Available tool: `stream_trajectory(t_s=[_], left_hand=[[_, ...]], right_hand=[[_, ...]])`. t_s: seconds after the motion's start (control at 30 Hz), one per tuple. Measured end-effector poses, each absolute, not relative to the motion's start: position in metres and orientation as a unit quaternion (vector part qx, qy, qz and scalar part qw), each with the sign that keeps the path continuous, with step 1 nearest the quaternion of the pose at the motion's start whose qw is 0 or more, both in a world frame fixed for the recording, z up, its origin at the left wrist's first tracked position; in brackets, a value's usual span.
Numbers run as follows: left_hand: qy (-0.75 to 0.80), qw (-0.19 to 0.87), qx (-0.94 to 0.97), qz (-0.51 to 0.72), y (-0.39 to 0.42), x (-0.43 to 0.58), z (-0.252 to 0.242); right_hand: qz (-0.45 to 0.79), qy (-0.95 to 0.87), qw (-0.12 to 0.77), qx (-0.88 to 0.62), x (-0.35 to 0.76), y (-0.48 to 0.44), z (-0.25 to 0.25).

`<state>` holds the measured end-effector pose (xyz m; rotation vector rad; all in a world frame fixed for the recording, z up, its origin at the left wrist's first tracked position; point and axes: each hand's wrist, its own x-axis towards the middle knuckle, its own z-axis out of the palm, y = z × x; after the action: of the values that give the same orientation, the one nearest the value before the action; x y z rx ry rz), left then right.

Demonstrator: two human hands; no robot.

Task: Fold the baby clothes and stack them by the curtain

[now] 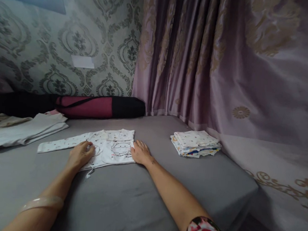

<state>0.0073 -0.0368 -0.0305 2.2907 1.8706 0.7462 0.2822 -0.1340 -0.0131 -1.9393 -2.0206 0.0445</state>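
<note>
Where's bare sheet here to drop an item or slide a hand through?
Free: grey sheet between the printed garment and the folded stack; the near stretch in front of it; a band behind the garment to the bag. Crowded: cloth pile at left; left hand and right hand on the garment.

Both arms are being stretched forward, nearly straight, and angled slightly toward each other. The left hand (81, 155) is being held knuckles up with its fingers curled downward; whether anything is being pinched cannot be told. The right hand (140, 152) is being laid flat, palm down, fingers extended together.
</note>
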Motion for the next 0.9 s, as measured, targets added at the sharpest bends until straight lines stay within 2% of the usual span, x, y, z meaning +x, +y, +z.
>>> stream_trajectory(t_s=[0.9], left_hand=[[0.617, 0.049, 0.743, 0.256, -0.036, 0.0089, -0.0314]], right_hand=[[0.027, -0.719, 0.162, -0.675, 0.2826, -0.1327, -0.0074]])
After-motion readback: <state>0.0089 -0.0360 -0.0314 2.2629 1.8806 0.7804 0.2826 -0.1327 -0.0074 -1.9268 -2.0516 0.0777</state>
